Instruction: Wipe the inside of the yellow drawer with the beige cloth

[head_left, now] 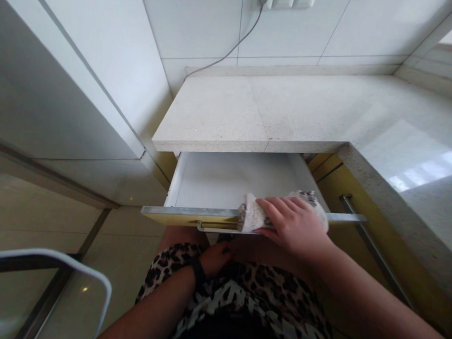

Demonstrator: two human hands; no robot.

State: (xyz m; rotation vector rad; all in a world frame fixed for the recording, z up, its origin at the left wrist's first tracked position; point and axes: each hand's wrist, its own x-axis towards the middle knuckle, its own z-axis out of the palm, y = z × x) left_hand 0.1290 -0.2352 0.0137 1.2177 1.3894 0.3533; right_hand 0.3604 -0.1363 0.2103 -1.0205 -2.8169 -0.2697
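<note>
A pulled-out drawer has a white interior [218, 181] and a yellow front [175, 219] with a metal-edged top and a bar handle [216, 225]. My right hand [293, 222] is wrapped round a whitish cloth [252, 213] with dark spots, pressing it over the top edge of the drawer front, right of the middle. Part of the cloth hangs down the outer face. Below the drawer front, close to my lap, is my left hand [215, 259], with a dark band on the wrist. Its fingers are in shadow and partly hidden.
A pale stone countertop [221, 109] overhangs the drawer and turns toward me on the right. Beneath that side is a yellow cabinet door with a long bar handle [372, 251]. A tall white cabinet [103, 59] stands left. A cable [239, 42] runs from a wall socket. A white curved frame [57, 257] is lower left.
</note>
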